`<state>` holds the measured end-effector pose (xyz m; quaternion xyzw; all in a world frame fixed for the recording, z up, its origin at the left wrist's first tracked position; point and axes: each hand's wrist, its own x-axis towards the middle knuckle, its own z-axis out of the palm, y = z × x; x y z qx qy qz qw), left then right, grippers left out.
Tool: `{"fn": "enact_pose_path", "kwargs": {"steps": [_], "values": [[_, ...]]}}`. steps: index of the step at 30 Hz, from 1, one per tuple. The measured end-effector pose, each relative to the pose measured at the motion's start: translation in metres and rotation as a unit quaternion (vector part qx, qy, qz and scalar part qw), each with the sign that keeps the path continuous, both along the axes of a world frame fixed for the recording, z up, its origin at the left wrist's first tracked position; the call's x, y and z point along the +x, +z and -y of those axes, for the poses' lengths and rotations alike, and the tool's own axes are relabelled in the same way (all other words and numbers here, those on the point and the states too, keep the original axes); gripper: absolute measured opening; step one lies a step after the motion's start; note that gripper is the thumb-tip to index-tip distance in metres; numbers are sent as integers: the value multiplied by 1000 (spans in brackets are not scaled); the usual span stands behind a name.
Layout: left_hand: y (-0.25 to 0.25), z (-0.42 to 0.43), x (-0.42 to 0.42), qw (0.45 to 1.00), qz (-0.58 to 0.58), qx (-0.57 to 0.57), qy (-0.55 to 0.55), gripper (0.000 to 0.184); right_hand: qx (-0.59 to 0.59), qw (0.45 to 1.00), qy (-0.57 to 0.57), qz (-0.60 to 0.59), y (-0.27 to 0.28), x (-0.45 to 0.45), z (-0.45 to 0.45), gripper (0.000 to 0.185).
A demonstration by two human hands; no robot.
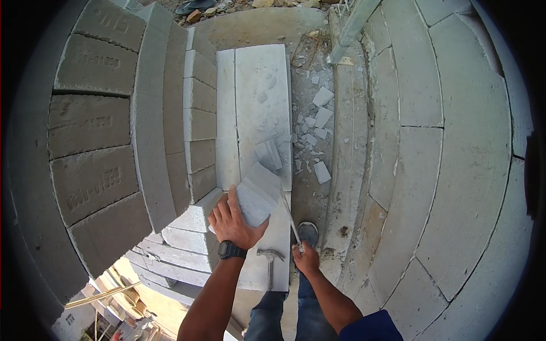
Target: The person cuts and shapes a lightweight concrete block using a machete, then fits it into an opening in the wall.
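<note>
The left hand (234, 223), a black square-faced watch (231, 250) at its wrist, was spread against the near left side of a pale grey, rough-faced, box-shaped masonry block (260, 193), fingers and thumb apart. That block sat askew just ahead and to the right of this hand, on a long whitish platform of flat slabs (263, 79) that stretched away beyond it. The right hand (307, 257) was closed around the lower end of a thin, straight, metallic-looking tool (289, 213), which ran forward from the fist along the block's right edge; whether the two touched could not be told. A smaller pale grey grooved piece (268, 154) lay beyond the left hand, just past the block. Between the two hands and nearer the body, a grey metal claw hammer (270, 273) rested on the platform. Flat, angular whitish fragments (323, 116) littered the ground ahead of the right hand, and a grey shoe (308, 234) stood just beyond that hand. Left of the left hand rose stacked grey blocks with stamped lettering (94, 187).
</note>
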<state>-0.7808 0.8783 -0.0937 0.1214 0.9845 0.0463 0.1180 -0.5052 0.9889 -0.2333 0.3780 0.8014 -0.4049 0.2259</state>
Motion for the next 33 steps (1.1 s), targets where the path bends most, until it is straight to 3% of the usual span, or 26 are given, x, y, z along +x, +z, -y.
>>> {"fn": "enact_pose_path", "kwargs": {"steps": [9, 18, 24, 33], "values": [[2, -9, -12, 1000, 13, -15, 4, 122, 41, 991, -33, -121, -8, -143, -79, 36], [1, -7, -12, 1000, 25, -20, 2, 124, 14, 999, 17, -23, -17, -71, -71, 41], [1, -6, -13, 1000, -10, 11, -9, 119, -10, 999, 0, -47, -27, -37, -33, 45], [1, -4, -14, 1000, 19, 13, 3, 123, 37, 995, -6, -93, -18, -124, -93, 36]]}}
